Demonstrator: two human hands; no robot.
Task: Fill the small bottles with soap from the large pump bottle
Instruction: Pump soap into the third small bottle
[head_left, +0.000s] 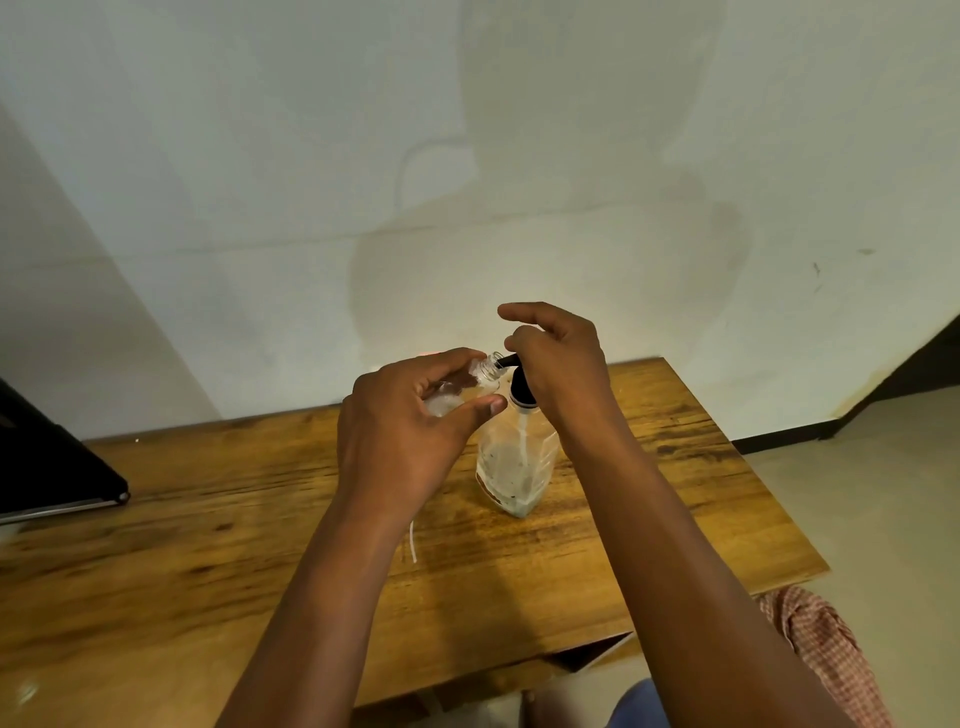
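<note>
A large clear pump bottle (514, 467) with a black pump head stands on the wooden table (208, 545), partly filled with pale soap. My right hand (558, 364) rests on top of the pump head, fingers bent over it. My left hand (410, 431) grips a small clear bottle (480, 371), tilted with its open threaded neck against the black nozzle. Some whitish soap shows inside the small bottle. Most of its body is hidden by my fingers.
A thin white tube or straw (413, 543) lies on the table below my left wrist. A dark flat device (52, 467) sits at the table's left edge. Checked cloth (826, 649) hangs past the right front corner. A wall stands close behind the table.
</note>
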